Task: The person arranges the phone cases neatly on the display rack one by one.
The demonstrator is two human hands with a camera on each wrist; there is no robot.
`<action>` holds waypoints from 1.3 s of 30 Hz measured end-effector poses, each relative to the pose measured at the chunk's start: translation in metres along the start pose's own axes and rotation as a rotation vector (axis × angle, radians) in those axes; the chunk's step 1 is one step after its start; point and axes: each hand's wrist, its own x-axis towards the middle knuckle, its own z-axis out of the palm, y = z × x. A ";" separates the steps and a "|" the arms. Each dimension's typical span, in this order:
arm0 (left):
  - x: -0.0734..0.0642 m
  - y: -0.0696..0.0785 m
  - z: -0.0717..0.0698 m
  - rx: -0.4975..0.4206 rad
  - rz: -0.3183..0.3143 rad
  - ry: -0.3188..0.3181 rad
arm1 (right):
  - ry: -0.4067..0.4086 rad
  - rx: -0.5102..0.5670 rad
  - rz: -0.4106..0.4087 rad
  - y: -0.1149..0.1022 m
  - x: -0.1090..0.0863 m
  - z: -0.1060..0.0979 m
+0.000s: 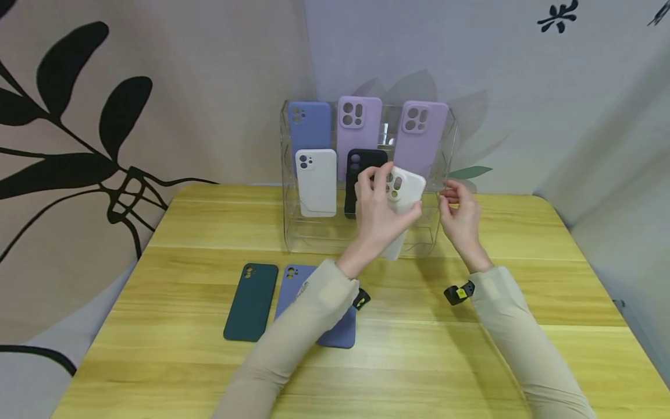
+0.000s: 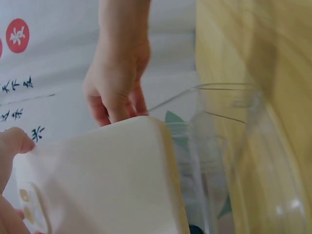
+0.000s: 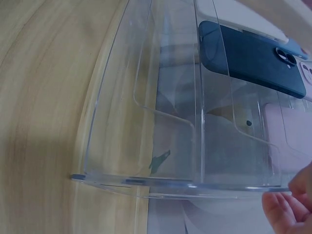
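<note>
My left hand (image 1: 378,212) grips a white phone case (image 1: 407,189) by its edges, tilted in front of a clear acrylic display stand (image 1: 314,241). The case's back and camera cutouts also show in the left wrist view. At the stand's right side, my right hand (image 1: 462,215) pinches the edge of the clear side wall, with curled fingers (image 3: 279,212) on the outside. Another white case (image 1: 316,186) and a black case (image 1: 352,174), partly behind my left hand, stand in a lower tier.
The upper tier holds a blue case (image 1: 310,125) and two lilac cases, one left (image 1: 359,139) and one right (image 1: 421,142). On the wooden table (image 1: 183,279) lie a dark green case (image 1: 251,302) and a blue-violet case (image 1: 340,334), partly under my left sleeve.
</note>
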 end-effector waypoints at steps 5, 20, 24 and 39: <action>0.019 0.011 0.011 -0.029 0.039 0.107 | -0.012 -0.006 0.026 0.000 0.000 0.000; 0.052 0.019 0.036 -0.056 0.142 0.286 | -0.007 -0.025 -0.021 0.003 -0.001 0.000; 0.057 0.016 0.045 -0.052 0.129 0.266 | -0.016 -0.038 -0.018 0.002 0.000 -0.001; 0.053 0.014 0.065 0.008 0.044 0.295 | -0.033 -0.070 -0.008 0.002 -0.001 -0.002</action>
